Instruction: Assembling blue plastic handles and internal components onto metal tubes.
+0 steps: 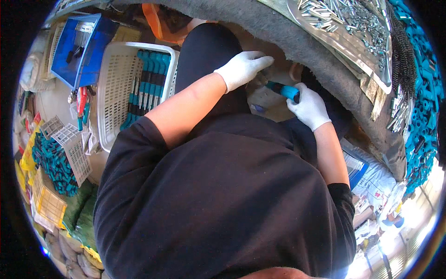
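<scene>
With curled fingers, the right hand (310,108) is gripping a rounded teal-and-black handle (285,91). I cannot tell whether the left hand (241,71) is holding anything.

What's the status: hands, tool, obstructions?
Right hand gripping teal tool. Left hand near its far end, grip unclear. Grey cloth close by.

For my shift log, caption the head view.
Gloved right hand holds a teal-and-black handle; gloved left hand nearby.
</scene>
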Action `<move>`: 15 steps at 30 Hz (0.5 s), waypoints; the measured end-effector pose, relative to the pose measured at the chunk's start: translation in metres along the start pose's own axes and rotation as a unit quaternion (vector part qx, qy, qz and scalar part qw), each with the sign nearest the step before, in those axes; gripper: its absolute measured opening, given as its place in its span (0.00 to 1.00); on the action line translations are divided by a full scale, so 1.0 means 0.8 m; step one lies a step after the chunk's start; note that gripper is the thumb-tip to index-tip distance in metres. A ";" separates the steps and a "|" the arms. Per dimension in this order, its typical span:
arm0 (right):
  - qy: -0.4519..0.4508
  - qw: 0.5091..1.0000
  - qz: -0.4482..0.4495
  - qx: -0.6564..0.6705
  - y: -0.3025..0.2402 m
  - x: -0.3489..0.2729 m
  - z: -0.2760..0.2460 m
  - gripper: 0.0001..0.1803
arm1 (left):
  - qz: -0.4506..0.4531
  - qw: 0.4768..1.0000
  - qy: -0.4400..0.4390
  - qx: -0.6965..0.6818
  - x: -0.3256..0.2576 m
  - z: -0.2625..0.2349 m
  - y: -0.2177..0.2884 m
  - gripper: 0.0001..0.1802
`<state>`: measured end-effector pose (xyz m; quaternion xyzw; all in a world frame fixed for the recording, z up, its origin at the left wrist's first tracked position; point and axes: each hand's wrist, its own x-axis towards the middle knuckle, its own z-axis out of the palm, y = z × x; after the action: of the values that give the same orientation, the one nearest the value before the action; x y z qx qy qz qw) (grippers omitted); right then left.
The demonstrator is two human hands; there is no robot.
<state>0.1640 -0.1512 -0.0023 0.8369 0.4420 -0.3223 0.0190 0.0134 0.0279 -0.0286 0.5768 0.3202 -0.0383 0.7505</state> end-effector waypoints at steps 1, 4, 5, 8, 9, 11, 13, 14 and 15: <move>-0.020 1.000 -0.011 -0.012 -0.006 0.005 -0.006 0.23 | -0.002 1.000 -0.009 -0.006 0.003 -0.002 0.002 0.23; -0.127 0.986 -0.045 -0.094 -0.039 0.022 -0.019 0.21 | 0.094 0.979 -0.038 0.176 0.006 0.008 -0.001 0.31; -0.141 0.979 -0.094 -0.111 -0.047 0.031 -0.015 0.20 | 0.218 0.941 -0.040 0.255 0.004 0.014 -0.001 0.35; 0.315 0.946 -0.061 -0.050 0.110 0.134 0.221 0.18 | 0.364 0.823 -0.170 0.401 0.023 0.068 0.036 0.44; 0.338 0.937 -0.064 -0.058 0.126 0.171 0.197 0.18 | 0.356 0.805 -0.160 0.447 0.021 0.068 0.031 0.44; 0.297 0.931 0.075 -0.199 0.034 0.183 0.223 0.18 | 0.270 0.789 -0.197 0.516 0.030 0.068 0.027 0.40; 0.242 0.888 0.232 -0.315 -0.029 0.192 0.224 0.18 | 0.212 0.788 -0.230 0.530 0.047 0.079 0.026 0.34; 0.204 0.855 0.315 -0.357 -0.061 0.200 0.221 0.18 | 0.229 0.789 -0.223 0.525 0.047 0.085 0.025 0.31; 0.168 0.818 0.387 -0.392 -0.080 0.189 0.232 0.18 | 0.185 0.772 -0.248 0.555 0.051 0.084 0.009 0.30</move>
<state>0.0793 -0.0609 -0.2168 0.9020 0.1670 0.0579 0.3939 0.0780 -0.0172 -0.0354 0.9116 -0.0670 -0.2112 0.3462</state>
